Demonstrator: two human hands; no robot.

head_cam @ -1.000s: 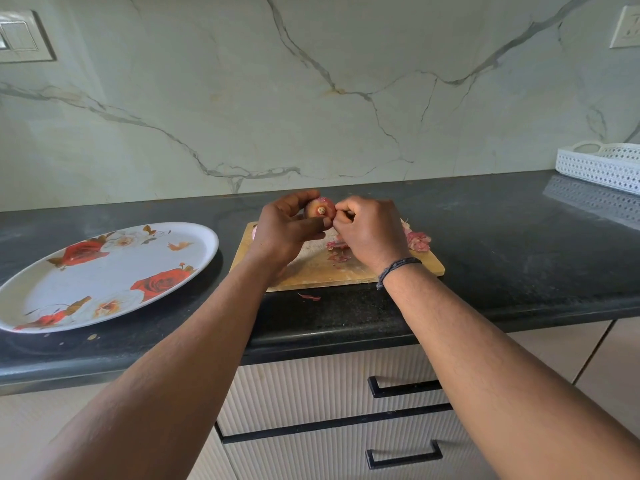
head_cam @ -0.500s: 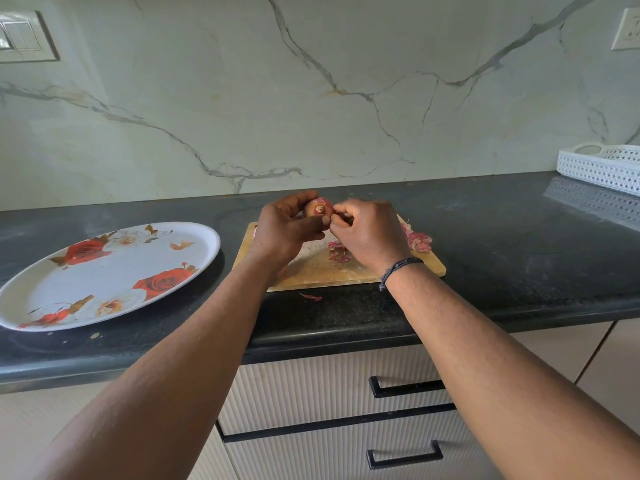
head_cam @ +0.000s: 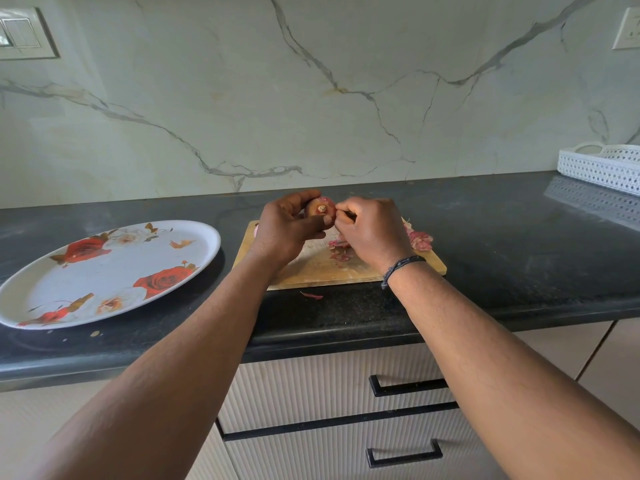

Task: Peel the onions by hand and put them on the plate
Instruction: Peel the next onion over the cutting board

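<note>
On the dark counter (head_cam: 485, 237), a small peel scrap (head_cam: 311, 295) lies just before the wooden cutting board (head_cam: 311, 271), with the flowered plate (head_cam: 104, 271) at the left. Above the board, the left hand (head_cam: 284, 230) grips the onion (head_cam: 320, 208) between curled fingers and thumb — root end toward the camera. The right hand (head_cam: 372, 230) touches the onion's right side, its fingertips pinching at the skin — more peels (head_cam: 420, 240) lie behind it.

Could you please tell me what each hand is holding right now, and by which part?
The left hand grips the onion around its sides, root end facing the camera. The right hand pinches at its skin on the right edge.
</note>
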